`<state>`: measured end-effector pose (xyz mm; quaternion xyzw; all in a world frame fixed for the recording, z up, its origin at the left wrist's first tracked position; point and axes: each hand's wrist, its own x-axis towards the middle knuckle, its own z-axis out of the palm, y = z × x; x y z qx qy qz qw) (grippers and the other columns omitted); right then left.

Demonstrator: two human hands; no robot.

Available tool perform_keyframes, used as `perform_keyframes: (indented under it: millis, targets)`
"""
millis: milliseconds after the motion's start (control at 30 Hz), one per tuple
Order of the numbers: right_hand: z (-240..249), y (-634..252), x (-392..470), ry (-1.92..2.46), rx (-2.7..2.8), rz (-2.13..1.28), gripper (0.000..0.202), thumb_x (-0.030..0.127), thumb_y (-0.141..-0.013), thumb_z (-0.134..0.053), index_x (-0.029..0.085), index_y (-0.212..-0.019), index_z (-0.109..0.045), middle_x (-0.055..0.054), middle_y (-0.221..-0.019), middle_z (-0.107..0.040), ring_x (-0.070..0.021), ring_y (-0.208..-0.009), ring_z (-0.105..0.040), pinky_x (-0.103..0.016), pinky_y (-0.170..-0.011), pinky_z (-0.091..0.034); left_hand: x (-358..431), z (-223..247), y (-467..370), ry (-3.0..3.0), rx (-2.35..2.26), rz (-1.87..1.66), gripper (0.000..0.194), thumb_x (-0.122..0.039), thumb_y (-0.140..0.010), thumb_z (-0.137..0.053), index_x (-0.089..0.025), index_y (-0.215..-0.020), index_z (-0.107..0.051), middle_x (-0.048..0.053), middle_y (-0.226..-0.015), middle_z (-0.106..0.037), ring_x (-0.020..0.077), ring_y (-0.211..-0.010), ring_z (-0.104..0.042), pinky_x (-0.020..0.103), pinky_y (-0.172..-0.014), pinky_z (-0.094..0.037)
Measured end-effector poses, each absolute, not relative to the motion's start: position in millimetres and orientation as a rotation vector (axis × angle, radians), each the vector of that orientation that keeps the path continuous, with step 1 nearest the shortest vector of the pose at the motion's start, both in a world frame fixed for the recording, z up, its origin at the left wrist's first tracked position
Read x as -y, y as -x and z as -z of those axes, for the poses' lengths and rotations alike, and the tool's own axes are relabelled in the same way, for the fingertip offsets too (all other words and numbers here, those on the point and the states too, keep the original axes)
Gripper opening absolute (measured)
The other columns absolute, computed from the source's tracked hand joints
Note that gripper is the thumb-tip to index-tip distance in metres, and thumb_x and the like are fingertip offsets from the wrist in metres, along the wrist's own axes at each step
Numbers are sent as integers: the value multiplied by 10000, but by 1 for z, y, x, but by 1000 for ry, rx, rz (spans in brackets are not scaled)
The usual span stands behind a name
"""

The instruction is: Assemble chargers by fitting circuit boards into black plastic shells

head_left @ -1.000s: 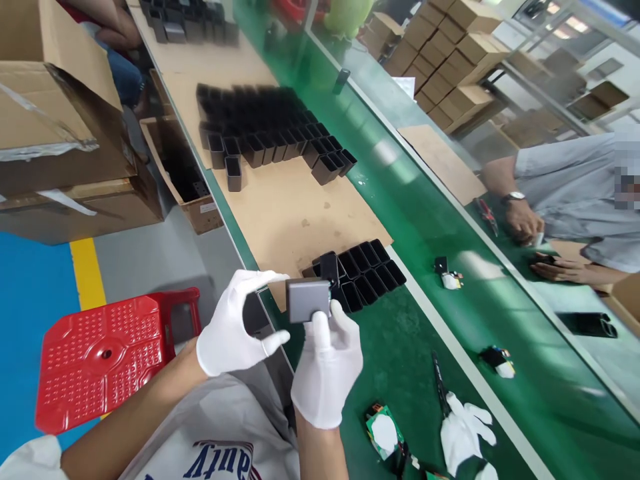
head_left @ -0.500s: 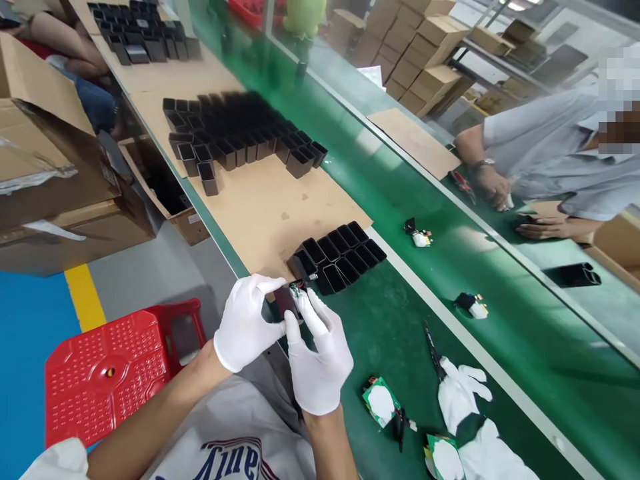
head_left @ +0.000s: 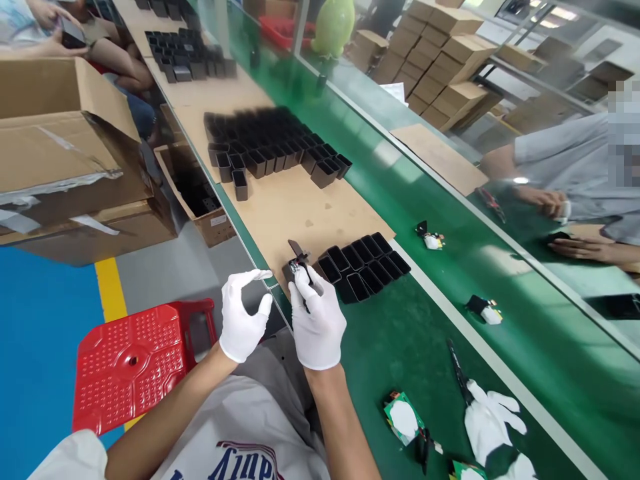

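Note:
My left hand (head_left: pixel 245 313), in a white glove, is held at the table edge with thumb and fingers apart and nothing between them. My right hand (head_left: pixel 317 317), also gloved, grips a black case (head_left: pixel 289 270) with wires and small parts at its top, on the edge of the brown board (head_left: pixel 320 207). A dark flat strip sticks up from it. Just right of my right hand stand rows of open black cases (head_left: pixel 358 285). Near my right forearm lies a green circuit board with a white pad (head_left: pixel 404 419).
Many black cases (head_left: pixel 265 143) stand farther up the board. White gloves (head_left: pixel 487 420) and a black-handled tool (head_left: pixel 457 367) lie at right. A red stool (head_left: pixel 133 363) and cartons (head_left: pixel 55 160) are at left. A person (head_left: pixel 565 180) works across the table.
My left hand has let go of the black case and moved left, its fingers parting. The case stays with my right hand, now nearer the board. The view has shifted.

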<state>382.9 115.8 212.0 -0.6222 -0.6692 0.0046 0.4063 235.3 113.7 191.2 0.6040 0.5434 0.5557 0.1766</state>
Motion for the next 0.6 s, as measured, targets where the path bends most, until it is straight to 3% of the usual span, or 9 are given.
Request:
perform_keyframes:
  millis: [300, 467, 600]
  targets:
    - [-210, -381, -124, 1581, 1613, -111, 275, 304, -1053, -654, 276, -1249, -844, -115, -1304, -800, -230, -1148, -806, -324, -963, -681, -117, -184, -226, -1641, -1501, -1600, 361, -185, -979, -683, -226, -1326, -592, 92, -1234, -777, 282, -1209, -720, 550, -1113, -536]
    - [-224, -377, -120, 1582, 1462, -207, 235, 347, -1023, -700, 247, -1156, -865, -132, -1241, -823, -254, -1115, -811, -383, -978, -689, -117, -187, -224, -1615, -1489, -1605, 321, -206, -993, -683, -229, -1305, -615, 89, -1230, -778, 280, -1210, -726, 550, -1116, -546]
    - [-247, -372, -102, 1410, 921, -812, 394, 497, -1039, -689, 216, -1292, -799, -138, -1278, -814, -285, -1162, -803, -451, -974, -703, -114, -211, -224, -1636, -1347, -1553, 407, -312, -959, -767, -252, -1341, -638, 92, -1266, -762, 282, -1209, -730, 513, -1087, -583]
